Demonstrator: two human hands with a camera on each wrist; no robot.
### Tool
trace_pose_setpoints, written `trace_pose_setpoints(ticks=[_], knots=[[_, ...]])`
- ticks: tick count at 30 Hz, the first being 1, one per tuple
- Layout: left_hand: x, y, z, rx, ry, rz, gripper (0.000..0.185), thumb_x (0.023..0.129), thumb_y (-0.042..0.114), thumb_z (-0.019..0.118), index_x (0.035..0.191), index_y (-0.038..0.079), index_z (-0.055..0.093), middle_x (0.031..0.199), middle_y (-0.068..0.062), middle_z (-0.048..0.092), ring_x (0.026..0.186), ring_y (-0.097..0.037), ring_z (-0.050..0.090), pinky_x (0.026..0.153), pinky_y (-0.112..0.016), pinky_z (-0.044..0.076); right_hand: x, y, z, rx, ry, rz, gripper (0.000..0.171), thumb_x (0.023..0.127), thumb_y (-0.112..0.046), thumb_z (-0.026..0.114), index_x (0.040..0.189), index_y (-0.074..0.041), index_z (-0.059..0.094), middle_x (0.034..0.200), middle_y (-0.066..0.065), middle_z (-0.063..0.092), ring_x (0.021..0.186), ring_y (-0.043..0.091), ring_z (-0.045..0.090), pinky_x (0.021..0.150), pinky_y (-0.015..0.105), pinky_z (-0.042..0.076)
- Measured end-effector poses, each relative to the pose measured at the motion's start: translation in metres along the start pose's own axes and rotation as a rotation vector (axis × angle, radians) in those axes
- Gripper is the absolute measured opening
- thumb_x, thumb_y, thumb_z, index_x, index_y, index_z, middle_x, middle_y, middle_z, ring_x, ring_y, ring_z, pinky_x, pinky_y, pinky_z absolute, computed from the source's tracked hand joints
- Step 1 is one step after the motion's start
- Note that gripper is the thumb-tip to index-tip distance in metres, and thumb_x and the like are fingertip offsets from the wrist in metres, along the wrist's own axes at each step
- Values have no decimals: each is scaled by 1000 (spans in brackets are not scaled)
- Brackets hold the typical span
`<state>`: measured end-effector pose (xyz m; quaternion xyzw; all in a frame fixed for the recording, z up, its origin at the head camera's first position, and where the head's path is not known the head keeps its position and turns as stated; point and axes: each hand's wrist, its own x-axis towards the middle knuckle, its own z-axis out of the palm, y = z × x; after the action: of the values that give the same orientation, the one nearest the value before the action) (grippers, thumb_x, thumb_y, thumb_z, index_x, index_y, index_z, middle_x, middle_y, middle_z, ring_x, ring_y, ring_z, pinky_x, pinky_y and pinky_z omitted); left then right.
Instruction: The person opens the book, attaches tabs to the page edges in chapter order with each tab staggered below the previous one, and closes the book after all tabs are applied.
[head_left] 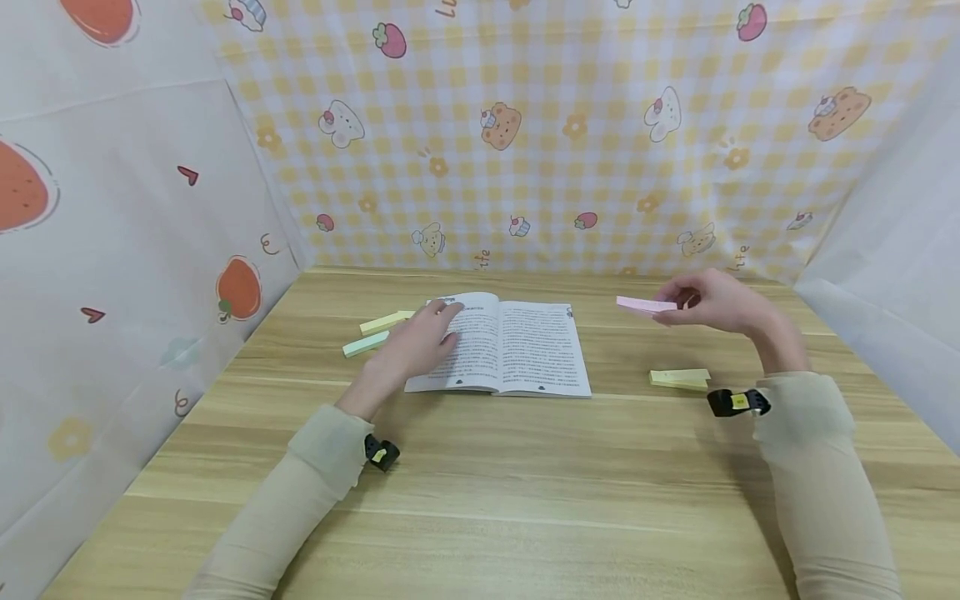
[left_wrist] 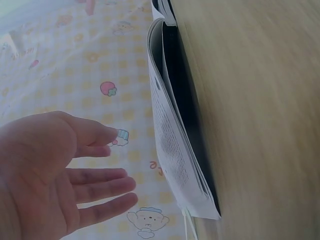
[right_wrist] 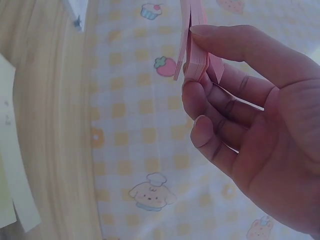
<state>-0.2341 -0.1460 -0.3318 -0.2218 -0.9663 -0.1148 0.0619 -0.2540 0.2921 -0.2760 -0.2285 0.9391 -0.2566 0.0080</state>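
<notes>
An open book (head_left: 502,346) lies flat in the middle of the wooden table (head_left: 480,500). My left hand (head_left: 431,329) is over its left page, fingers straight and spread. In the left wrist view this hand (left_wrist: 75,170) is held a little apart from the book (left_wrist: 175,130). My right hand (head_left: 701,300) is raised above the table to the right of the book. It pinches a pink sticky-note pad (head_left: 645,306) between thumb and fingers. The right wrist view shows the pink pad (right_wrist: 195,45) edge-on in that grip.
A yellow pad (head_left: 678,378) lies on the table under my right forearm. A yellow pad (head_left: 386,321) and a green pad (head_left: 365,343) lie left of the book. Patterned cloth walls (head_left: 525,150) close in the back and both sides.
</notes>
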Motion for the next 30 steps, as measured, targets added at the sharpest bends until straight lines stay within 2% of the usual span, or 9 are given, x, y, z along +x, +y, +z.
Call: trace_pose_setpoints(ticks=[6, 12, 16, 22, 26, 30], knots=[[0, 3, -3, -23, 57, 10, 48, 102, 21, 56, 148, 5, 48, 142, -21, 53, 126, -36, 56, 96, -51, 52, 1, -12, 0, -25, 24, -104, 17, 88, -18, 80, 99, -6, 74, 80, 0, 68, 70, 15, 58, 63, 25, 47], [0, 7, -3, -64, 92, 18, 50, 105, 34, 53, 148, 9, 47, 145, -18, 52, 129, -35, 54, 95, -52, 52, 2, -23, 0, -42, 41, -119, 14, 87, -17, 81, 96, -9, 74, 77, -2, 66, 70, 14, 58, 62, 25, 47], [0, 12, -5, -112, 151, 59, 54, 105, 43, 50, 148, 11, 48, 145, -16, 52, 130, -34, 53, 98, -51, 50, 3, -32, 1, -42, 63, -193, 14, 86, -15, 82, 96, -9, 74, 76, -4, 66, 69, 12, 57, 62, 23, 46], [-2, 24, -9, -154, 217, 119, 57, 105, 47, 48, 148, 9, 48, 142, -15, 54, 126, -34, 56, 99, -51, 49, 5, -42, 4, -86, 108, -275, 15, 83, -14, 84, 93, -10, 74, 75, -8, 65, 67, 9, 55, 60, 21, 45], [-3, 29, -10, -164, 226, 138, 60, 105, 48, 49, 149, 8, 45, 142, -15, 54, 120, -32, 59, 94, -49, 52, 5, -50, 7, -107, 115, -291, 14, 83, -14, 83, 93, -11, 73, 74, -8, 64, 67, 9, 55, 59, 24, 45], [-3, 33, -9, -174, 248, 173, 59, 104, 45, 53, 149, 8, 44, 138, -15, 55, 107, -28, 63, 83, -44, 55, 7, -57, 10, -120, 121, -308, 13, 84, -13, 82, 93, -11, 74, 74, -8, 63, 67, 11, 53, 60, 24, 45]])
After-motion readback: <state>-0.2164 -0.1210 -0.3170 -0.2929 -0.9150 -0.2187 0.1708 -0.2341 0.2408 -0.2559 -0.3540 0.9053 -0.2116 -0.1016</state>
